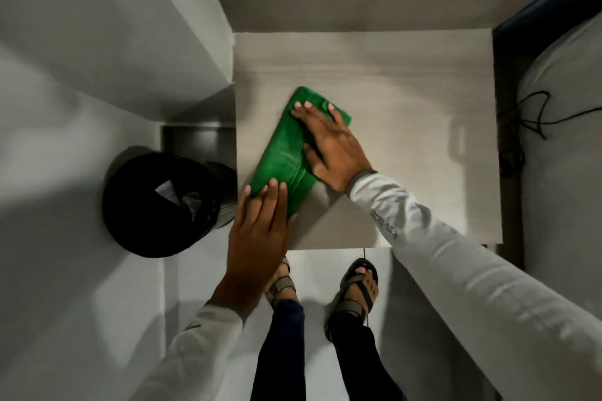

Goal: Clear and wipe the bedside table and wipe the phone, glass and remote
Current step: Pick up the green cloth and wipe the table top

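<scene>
- Pressing a folded green cloth (pixel 286 146) flat on the tabletop (pixel 407 101), both hands lie spread with fingers straight; neither curls round anything.
- The right hand (pixel 329 143) covers the cloth's far end and right edge, fingertips (pixel 298 105) near its top corner, probably to pin it while it is folded or pushed.
- The left hand (pixel 260 221) rests on the cloth's near end at the tabletop's front left, palm hanging past the edge, likely steadying the fold.
- The cloth lies diagonally on the left half of the tabletop, so the wiping stage of the task looks to be in hand.
- Phone, glass and remote are not visible anywhere; I cannot tell where they are.
- The tabletop is a pale, matt square, with only the cloth on it.
- A black bin (pixel 163 205) with scraps inside stands on the floor just left of the table.
- A bed (pixel 560 146) with white bedding sits to the right, a dark cable (pixel 534 114) trailing over its edge.
- Pale walls close in on the left; sandalled feet (pixel 358 286) stand on the light floor below.
</scene>
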